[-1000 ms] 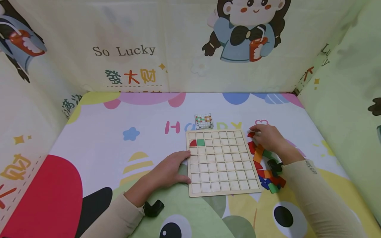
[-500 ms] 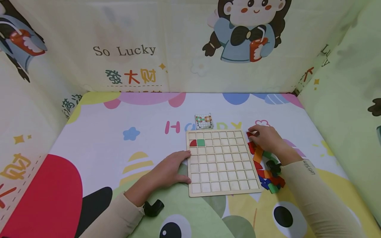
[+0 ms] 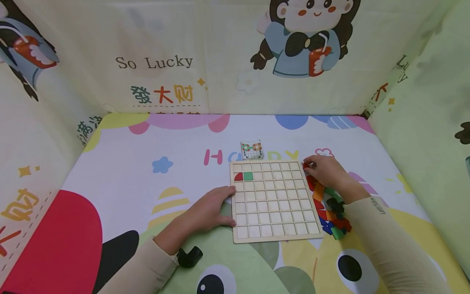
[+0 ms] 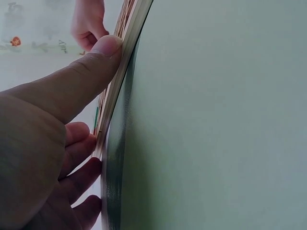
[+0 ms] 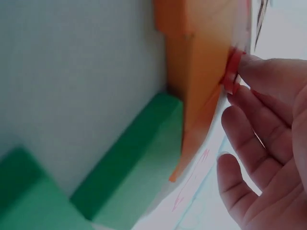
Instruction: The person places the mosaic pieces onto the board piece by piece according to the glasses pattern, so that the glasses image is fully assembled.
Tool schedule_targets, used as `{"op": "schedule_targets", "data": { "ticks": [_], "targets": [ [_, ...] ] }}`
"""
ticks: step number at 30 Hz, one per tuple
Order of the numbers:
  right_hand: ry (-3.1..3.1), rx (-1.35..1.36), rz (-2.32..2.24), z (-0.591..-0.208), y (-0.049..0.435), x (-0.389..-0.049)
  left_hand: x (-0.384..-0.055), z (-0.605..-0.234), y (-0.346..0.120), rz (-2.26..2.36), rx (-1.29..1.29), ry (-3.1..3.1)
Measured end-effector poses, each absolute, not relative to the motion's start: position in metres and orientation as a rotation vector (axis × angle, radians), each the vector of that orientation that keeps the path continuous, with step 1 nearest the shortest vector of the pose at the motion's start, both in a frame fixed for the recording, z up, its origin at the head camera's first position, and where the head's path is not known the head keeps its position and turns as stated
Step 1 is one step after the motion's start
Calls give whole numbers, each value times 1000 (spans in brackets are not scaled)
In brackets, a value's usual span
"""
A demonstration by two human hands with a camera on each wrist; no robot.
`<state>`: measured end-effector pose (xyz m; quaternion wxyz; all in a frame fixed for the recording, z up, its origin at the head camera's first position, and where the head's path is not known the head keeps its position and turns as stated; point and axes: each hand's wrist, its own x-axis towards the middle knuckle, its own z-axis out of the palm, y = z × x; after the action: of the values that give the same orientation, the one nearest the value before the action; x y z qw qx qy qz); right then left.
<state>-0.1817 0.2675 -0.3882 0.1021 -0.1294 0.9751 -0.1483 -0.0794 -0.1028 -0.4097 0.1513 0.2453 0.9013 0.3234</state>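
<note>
A wooden grid board lies on the mat, with a red quarter-round piece and a green square in its second row at the left. My left hand holds the board's left edge; in the left wrist view the thumb presses on that edge with the fingers curled on its other side. My right hand is by the board's far right corner and pinches a small red piece, seen between the fingertips in the right wrist view as the red piece.
A pile of coloured pieces runs along the board's right side; an orange piece and green pieces show close up. A small pattern card lies behind the board. Printed cloth walls enclose the mat on three sides.
My right hand has shifted slightly left with the red piece, closer to the board's far right corner. The left hand and the board have not moved.
</note>
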Motion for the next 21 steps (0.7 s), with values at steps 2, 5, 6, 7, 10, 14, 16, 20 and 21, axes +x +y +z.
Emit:
{"op": "schedule_targets", "data": {
  "ticks": [2, 5, 6, 7, 10, 14, 16, 20, 21],
  "targets": [
    [2901, -414, -373, -389, 266, -183, -79, -410, -103, 926, 706, 2591],
    [2920, -444, -333, -390, 265, -184, -79, -410, -103, 925, 708, 2592],
    [2919, -443, -336, -391, 266, -184, -79, -410, -103, 924, 707, 2592],
    [2916, -437, -348, -391, 266, -184, -79, -410, -103, 922, 705, 2593],
    [2901, -408, -380, -389, 266, -185, -79, -410, -102, 922, 698, 2589],
    [2895, -382, -391, -386, 266, -185, -79, -410, -102, 922, 693, 2586],
    [2897, -366, -407, -384, 266, -185, -79, -410, -102, 923, 695, 2586],
    [2893, -333, -465, -381, 263, -184, -79, -410, -102, 925, 694, 2584],
    [2892, -333, -479, -380, 262, -183, -79, -410, -102, 926, 693, 2583]
  ]
}}
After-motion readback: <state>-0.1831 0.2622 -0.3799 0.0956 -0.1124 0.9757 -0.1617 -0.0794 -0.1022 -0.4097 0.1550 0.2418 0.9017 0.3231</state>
